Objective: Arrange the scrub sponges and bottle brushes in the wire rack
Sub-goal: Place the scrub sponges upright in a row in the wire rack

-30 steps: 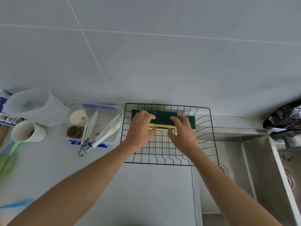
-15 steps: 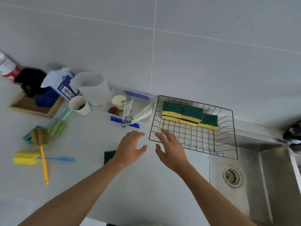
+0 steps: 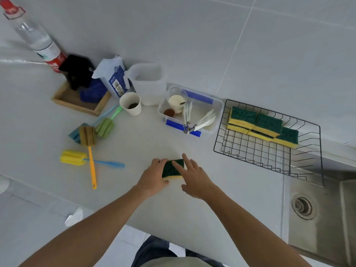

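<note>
A green-and-yellow scrub sponge point(image 3: 170, 170) lies on the white counter in front of me. My left hand point(image 3: 154, 175) grips its left side, thumb under the front edge. My right hand point(image 3: 192, 175) lies open, fingers spread, fingertips on the sponge's top. The black wire rack point(image 3: 316, 158) stands to the right, partly over the sink, with several sponges point(image 3: 264, 125) in a row along its back. Bottle brushes lie at the left: a yellow-headed one with a blue handle point(image 3: 73, 158), a brown-headed one with an orange handle point(image 3: 87, 135) and a green one point(image 3: 105, 128).
A clear plastic box point(image 3: 215, 106) with tongs and small cups sits left of the rack. A paper cup point(image 3: 131, 104), a white jug point(image 3: 149, 84), a blue-white pack, a wooden tray point(image 3: 63, 102) and a bottle point(image 3: 36, 35) stand behind. The steel sink point(image 3: 317, 218) is at the right.
Both hands left the sponges in the rack, drew back across the counter to the left and came down on the loose sponge. My view swung left and down.
</note>
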